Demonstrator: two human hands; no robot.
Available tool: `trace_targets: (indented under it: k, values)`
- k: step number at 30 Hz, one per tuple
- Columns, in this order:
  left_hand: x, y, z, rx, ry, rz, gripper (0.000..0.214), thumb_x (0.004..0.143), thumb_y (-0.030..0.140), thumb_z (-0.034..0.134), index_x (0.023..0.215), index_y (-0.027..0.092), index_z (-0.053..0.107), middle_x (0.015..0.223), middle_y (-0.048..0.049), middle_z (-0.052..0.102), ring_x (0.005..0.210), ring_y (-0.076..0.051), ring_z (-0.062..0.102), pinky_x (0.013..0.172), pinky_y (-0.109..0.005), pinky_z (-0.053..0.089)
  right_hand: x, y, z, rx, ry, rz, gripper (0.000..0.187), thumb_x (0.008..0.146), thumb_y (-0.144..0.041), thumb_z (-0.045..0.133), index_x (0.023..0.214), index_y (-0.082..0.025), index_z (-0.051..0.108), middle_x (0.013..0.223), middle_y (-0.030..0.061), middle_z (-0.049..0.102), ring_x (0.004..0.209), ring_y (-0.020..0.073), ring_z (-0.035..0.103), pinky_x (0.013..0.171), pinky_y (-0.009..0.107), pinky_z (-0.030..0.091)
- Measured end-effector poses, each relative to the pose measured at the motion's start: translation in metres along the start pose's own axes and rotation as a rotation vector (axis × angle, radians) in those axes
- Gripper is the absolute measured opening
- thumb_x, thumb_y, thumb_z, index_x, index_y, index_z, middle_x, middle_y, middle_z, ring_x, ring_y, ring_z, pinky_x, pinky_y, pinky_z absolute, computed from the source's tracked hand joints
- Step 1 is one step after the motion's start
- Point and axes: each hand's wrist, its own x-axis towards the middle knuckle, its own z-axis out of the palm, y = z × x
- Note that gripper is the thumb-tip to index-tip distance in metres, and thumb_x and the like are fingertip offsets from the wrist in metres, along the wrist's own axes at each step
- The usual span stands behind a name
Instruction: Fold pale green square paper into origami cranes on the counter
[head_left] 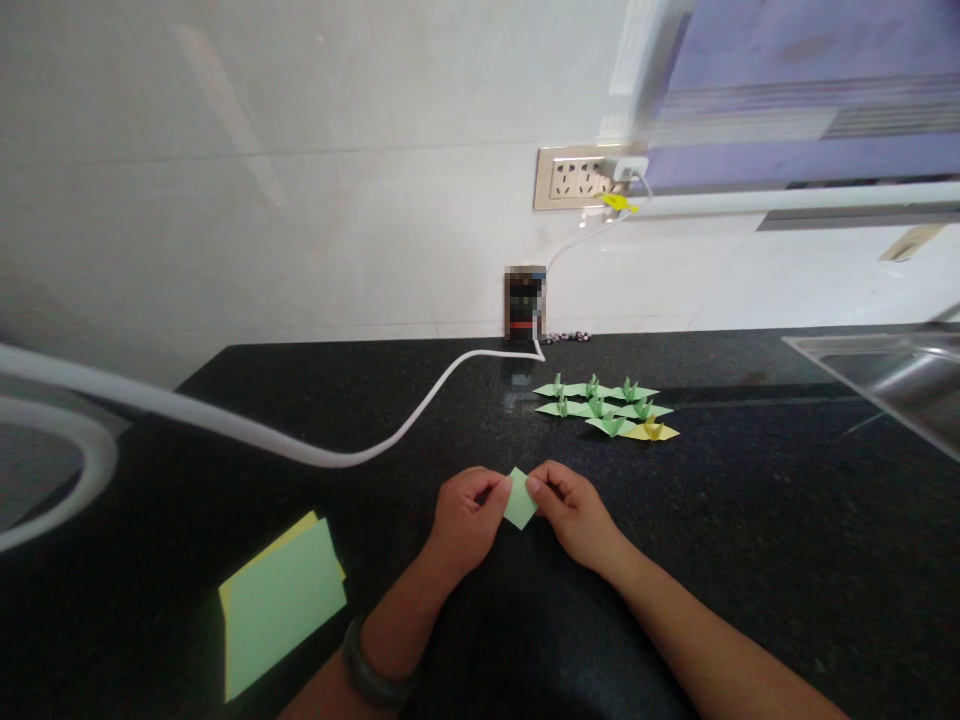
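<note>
A small piece of light green folded paper [520, 503], diamond-shaped from here, is held up between my two hands. My left hand [466, 515] pinches its left corner between thumb and fingers. At the opposite corner my right hand [574, 510] grips it the same way. Beyond my hands, several green paper cranes [598, 407] stand in rows on the black countertop, with one yellow paper crane [652, 430] at the near right. To the left lies a stack of green and yellow paper sheets [285, 610], green on top.
A white cable [322, 458] crosses the counter [420, 620] from the left to a pixelated device [525, 303] against the wall. A beaded strand [568, 337] lies beside it. A metal sink [900, 370] is at the far right; a socket panel [559, 180] is on the wall.
</note>
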Motion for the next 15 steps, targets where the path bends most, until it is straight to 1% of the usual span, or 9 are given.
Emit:
trace_targets:
  k: [3,5,7,10,12,15]
  values:
    - [0.000,0.000,0.000,-0.005,0.007,-0.009,0.025,0.077,0.029,0.045,0.061,0.015,0.057,0.058,0.0005,0.050,0.057,-0.010,0.045,0.055,-0.021,0.035,0.001,0.003,-0.002,-0.023,0.044,0.046,0.026,0.079,-0.036,0.046,0.061,-0.017,0.048,0.055,-0.0016,0.046,0.053,0.0102,0.041,0.048,0.021,0.033]
    - [-0.001,0.000,0.000,-0.028,0.006,-0.033,0.025,0.077,0.030,0.045,0.061,0.014,0.057,0.058,0.0006,0.049,0.057,-0.010,0.045,0.054,-0.021,0.035,0.002,0.004,-0.005,-0.030,0.053,0.048,0.029,0.078,-0.037,0.047,0.057,-0.017,0.046,0.053,-0.0021,0.043,0.051,0.0098,0.039,0.047,0.021,0.031]
    - [0.000,-0.002,0.001,-0.066,-0.008,-0.069,0.025,0.076,0.031,0.046,0.061,0.014,0.056,0.057,0.0009,0.049,0.056,-0.009,0.045,0.053,-0.020,0.035,0.002,0.002,-0.008,-0.034,0.032,0.019,0.028,0.078,-0.036,0.048,0.057,-0.017,0.046,0.055,-0.0020,0.044,0.052,0.0099,0.040,0.048,0.021,0.032]
    - [0.000,-0.003,0.003,-0.129,-0.067,-0.122,0.026,0.076,0.033,0.046,0.061,0.014,0.055,0.055,0.0017,0.049,0.052,-0.009,0.044,0.049,-0.020,0.034,0.002,-0.003,-0.011,-0.050,-0.052,-0.068,0.027,0.078,-0.033,0.049,0.056,-0.016,0.047,0.057,-0.0014,0.045,0.055,0.0101,0.042,0.051,0.022,0.034]
    - [0.001,-0.004,0.003,-0.145,-0.102,-0.133,0.027,0.076,0.034,0.046,0.060,0.014,0.055,0.053,0.0021,0.048,0.051,-0.009,0.043,0.048,-0.020,0.033,0.001,-0.006,-0.010,-0.052,-0.097,-0.109,0.028,0.078,-0.032,0.048,0.056,-0.016,0.048,0.058,-0.0011,0.045,0.056,0.0099,0.042,0.053,0.022,0.035]
    - [0.000,-0.002,0.003,-0.129,-0.106,-0.092,0.027,0.076,0.033,0.046,0.060,0.014,0.056,0.055,0.0013,0.049,0.053,-0.009,0.044,0.050,-0.020,0.034,-0.001,-0.008,-0.006,0.001,-0.120,-0.080,0.025,0.080,-0.034,0.046,0.062,-0.016,0.050,0.060,-0.0008,0.047,0.057,0.0097,0.043,0.053,0.021,0.035]
